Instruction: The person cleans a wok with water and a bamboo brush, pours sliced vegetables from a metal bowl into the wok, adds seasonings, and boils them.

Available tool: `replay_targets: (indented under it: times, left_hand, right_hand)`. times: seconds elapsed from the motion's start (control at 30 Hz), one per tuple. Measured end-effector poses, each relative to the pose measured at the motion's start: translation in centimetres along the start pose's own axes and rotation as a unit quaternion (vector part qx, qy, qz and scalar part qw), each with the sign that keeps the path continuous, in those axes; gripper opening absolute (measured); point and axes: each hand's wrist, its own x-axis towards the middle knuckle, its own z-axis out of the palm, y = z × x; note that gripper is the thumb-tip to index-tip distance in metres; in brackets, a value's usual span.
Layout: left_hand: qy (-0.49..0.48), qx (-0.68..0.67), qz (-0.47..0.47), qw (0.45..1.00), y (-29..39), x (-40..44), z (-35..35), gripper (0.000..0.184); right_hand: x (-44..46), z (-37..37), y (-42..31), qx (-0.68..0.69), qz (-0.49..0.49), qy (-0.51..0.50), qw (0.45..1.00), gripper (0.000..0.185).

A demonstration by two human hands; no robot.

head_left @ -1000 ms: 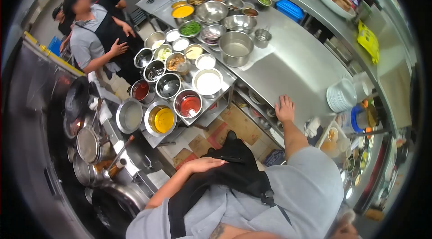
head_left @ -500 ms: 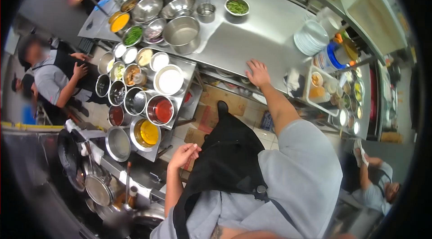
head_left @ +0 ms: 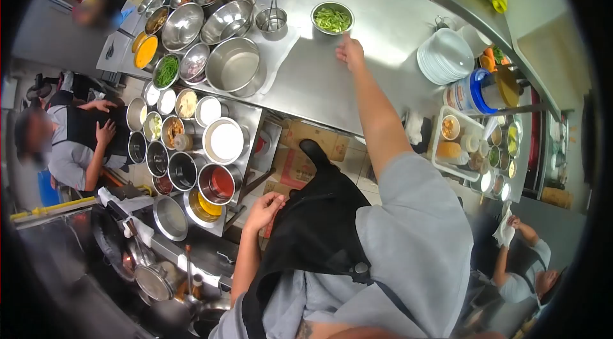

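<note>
The right hand [head_left: 350,53] is stretched out over the steel surface [head_left: 393,26], just below a steel bowl of cut greens [head_left: 332,18]. The bowl is set upright near the far side of the surface, well apart from the crowded group on the left. The fingers are bent, with one tip directed at the bowl's near rim; whether the rim is touched cannot be told, nor can it be told how far this grip is closed. The left hand [head_left: 265,212] is held low beside the black apron [head_left: 319,230], its fingers loosely curled (nothing can be seen in it, though the inside of the grip is hidden), so its width cannot be told either.

To the left of the bowl, a small steel pot [head_left: 272,24] is placed with a utensil handle standing up in it, and a large steel pot [head_left: 234,65] is set nearer the surface's edge. On a second surface, farther left, pots are packed closely together, among them one filled with white [head_left: 223,141] and one with red sauce [head_left: 220,184]. To the right, plates [head_left: 442,58] are stacked beside a tub with a blue rim [head_left: 469,93], and small containers are gathered in a white bin [head_left: 453,170]. At the far right, a white cloth [head_left: 504,231] is held by another person [head_left: 525,269]; at the far left, a person in a dark apron [head_left: 70,134] is seen.
</note>
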Motion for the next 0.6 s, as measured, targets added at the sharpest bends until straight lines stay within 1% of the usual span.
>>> replay_targets:
  times: [0.03,0.1,0.17,0.23,0.37,0.4,0.43,0.47,0.53,0.57,0.6]
  left_hand:
    - [0.016,-0.016,-0.003,1.0,0.0,0.5,0.0,0.036]
    - [0.03,-0.029,-0.013,0.999,0.2,1.1,0.1,0.034]
    - [0.056,-0.011,-0.005,0.998,0.6,1.2,0.4,0.033]
    - [0.072,-0.024,-0.011,0.997,-0.2,1.4,0.7,0.031]
    - [0.121,-0.062,-0.032,0.99,-0.1,1.1,1.5,0.029]
    - [0.123,-0.066,-0.036,0.99,0.3,0.8,1.9,0.029]
    - [0.128,-0.066,-0.026,0.989,0.7,0.6,2.2,0.029]
    - [0.134,-0.067,-0.014,0.989,1.0,0.5,2.5,0.029]
    - [0.129,-0.057,-0.006,0.99,0.5,0.4,2.6,0.029]
    - [0.123,-0.041,0.008,0.992,0.2,0.2,2.4,0.029]
    - [0.109,-0.068,0.005,0.992,-1.5,0.4,2.1,0.029]
  right_hand:
    - [2.2,0.7,-0.6,0.073,0.013,0.004,0.997,0.041]
    - [5.7,1.3,-0.6,0.09,0.019,-0.007,0.996,0.038]
    - [7.1,1.1,0.9,0.106,0.023,-0.016,0.994,0.035]
    - [6.9,1.1,1.8,0.136,0.019,-0.013,0.99,0.023]
    - [2.2,-1.2,4.6,0.165,0.012,-0.056,0.985,0.018]
    - [0.7,-2.0,5.2,0.18,0.018,-0.085,0.98,0.017]
    - [-0.7,-2.6,6.1,0.196,0.023,-0.113,0.974,0.016]
    - [-1.9,-3.0,6.7,0.192,0.027,-0.115,0.974,0.016]
    - [-4.1,-3.8,8.0,0.21,0.084,-0.12,0.967,0.016]
    - [-5.0,-4.2,8.2,0.208,0.083,-0.12,0.967,0.016]
    - [-5.8,-4.7,7.9,0.174,0.076,-0.135,0.973,0.015]
